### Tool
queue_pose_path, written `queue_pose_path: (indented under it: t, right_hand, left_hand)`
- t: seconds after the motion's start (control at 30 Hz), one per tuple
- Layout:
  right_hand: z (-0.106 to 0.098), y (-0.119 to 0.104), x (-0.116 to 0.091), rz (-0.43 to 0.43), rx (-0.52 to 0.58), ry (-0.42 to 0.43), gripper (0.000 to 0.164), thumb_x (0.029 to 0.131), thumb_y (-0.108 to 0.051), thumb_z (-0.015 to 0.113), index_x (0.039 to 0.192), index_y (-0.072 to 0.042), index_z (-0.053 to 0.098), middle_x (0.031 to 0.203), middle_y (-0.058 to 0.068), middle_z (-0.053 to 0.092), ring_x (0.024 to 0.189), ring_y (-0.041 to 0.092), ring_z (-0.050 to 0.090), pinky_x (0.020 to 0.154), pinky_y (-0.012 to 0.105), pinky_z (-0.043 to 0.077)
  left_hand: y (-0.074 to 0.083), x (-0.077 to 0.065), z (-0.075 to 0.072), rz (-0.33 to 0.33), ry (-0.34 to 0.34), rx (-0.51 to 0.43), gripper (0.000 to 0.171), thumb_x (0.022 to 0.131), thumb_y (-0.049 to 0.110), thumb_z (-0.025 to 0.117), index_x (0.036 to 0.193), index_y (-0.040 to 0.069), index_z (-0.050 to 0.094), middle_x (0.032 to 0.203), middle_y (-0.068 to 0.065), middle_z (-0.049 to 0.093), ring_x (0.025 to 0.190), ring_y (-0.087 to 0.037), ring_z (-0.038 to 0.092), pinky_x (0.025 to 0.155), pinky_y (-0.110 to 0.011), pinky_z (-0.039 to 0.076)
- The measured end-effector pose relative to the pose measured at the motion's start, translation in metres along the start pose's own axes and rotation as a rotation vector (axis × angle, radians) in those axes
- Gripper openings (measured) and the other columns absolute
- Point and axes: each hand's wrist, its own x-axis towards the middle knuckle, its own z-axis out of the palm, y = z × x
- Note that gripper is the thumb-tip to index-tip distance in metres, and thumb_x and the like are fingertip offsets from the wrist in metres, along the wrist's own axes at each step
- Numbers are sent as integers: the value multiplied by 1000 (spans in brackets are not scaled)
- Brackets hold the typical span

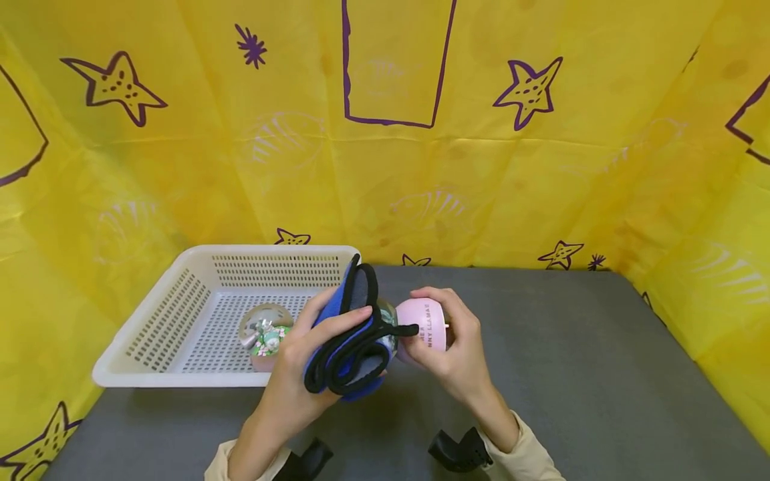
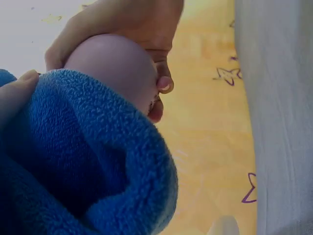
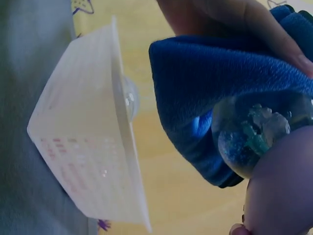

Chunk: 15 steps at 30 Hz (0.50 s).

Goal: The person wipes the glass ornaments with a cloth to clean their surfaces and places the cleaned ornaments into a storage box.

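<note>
A snow globe with a pink base (image 1: 428, 321) is held sideways above the table, in front of me. My right hand (image 1: 463, 351) grips that base, which has lettering on its side. My left hand (image 1: 291, 357) holds a folded blue cloth (image 3: 195, 83) with black edging against the glass ball. In the right wrist view the clear glass (image 3: 239, 142) shows a pale figure and blue-green bits inside, partly covered by the cloth. The left wrist view shows the cloth (image 2: 132, 161) bunched beside the smooth underside of the base (image 2: 112, 61).
A white perforated plastic basket (image 1: 180, 379) stands on the dark grey table (image 1: 571, 374) at the left. Inside it lies another snow globe (image 1: 267, 331) with a flowery pink base, partly behind my left hand. Yellow patterned fabric (image 1: 385, 180) hangs behind and at both sides.
</note>
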Motion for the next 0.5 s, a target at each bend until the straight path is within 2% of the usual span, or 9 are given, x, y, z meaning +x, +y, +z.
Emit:
queue_pose_path:
  t: [0.13, 0.23, 0.37, 0.5]
  right_hand:
    - [-3, 1, 2, -106, -69, -6, 48, 68, -9, 77, 114, -7, 65, 102, 8, 63, 76, 8, 60, 49, 21, 54]
    - [-5, 3, 3, -205, -88, -21, 47, 70, -16, 81, 113, -7, 65, 103, 9, 63, 81, 9, 62, 54, 19, 55]
    - [-7, 6, 6, -363, -106, -34, 45, 78, -32, 80, 111, -5, 66, 104, 12, 64, 88, 13, 64, 58, 18, 56]
    - [-5, 7, 8, -524, -164, -32, 46, 80, -44, 75, 106, -6, 68, 102, 13, 65, 91, 20, 65, 64, 20, 55]
  left_hand:
    - [-1, 2, 0, -41, -3, -42, 68, 66, 18, 94, 128, 11, 65, 139, -14, 53, 123, -24, 54, 105, -24, 45]
    - [0, 1, 0, -106, -24, -49, 75, 60, 11, 96, 128, 13, 65, 138, -9, 55, 121, -22, 56, 104, -24, 45]
    - [-1, 1, -4, -170, -77, -82, 74, 61, 6, 94, 128, 15, 66, 135, -7, 57, 120, -17, 57, 104, -24, 44]
    - [-3, 2, -10, -183, -149, -134, 65, 65, 3, 91, 125, 14, 67, 131, -7, 63, 126, -18, 53, 107, -25, 41]
